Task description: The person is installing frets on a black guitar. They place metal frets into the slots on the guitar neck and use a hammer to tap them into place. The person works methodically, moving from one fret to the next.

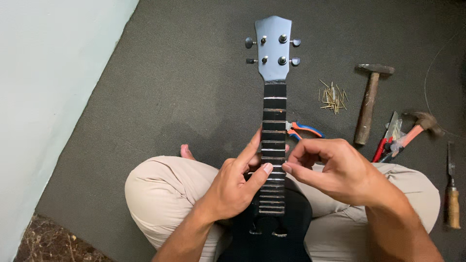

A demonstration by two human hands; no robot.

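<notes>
A small black stringless guitar-like instrument lies across my lap, its dark fretboard (274,126) running up to a pale blue headstock (273,48) with several tuning pegs. My left hand (235,184) rests on the neck's left side, thumb and forefinger touching the fretboard near its lower frets. My right hand (335,167) hovers at the neck's right edge, its fingers pinched together close to the left fingertip; anything pinched is too small to see.
On the grey carpet to the right lie orange-and-blue pliers (303,130), a pile of brass fret pieces (333,97), a wooden-handled hammer (369,102), a red-handled tool (386,140), a second hammer (417,128) and a file (452,194). A pale wall (43,97) runs along the left.
</notes>
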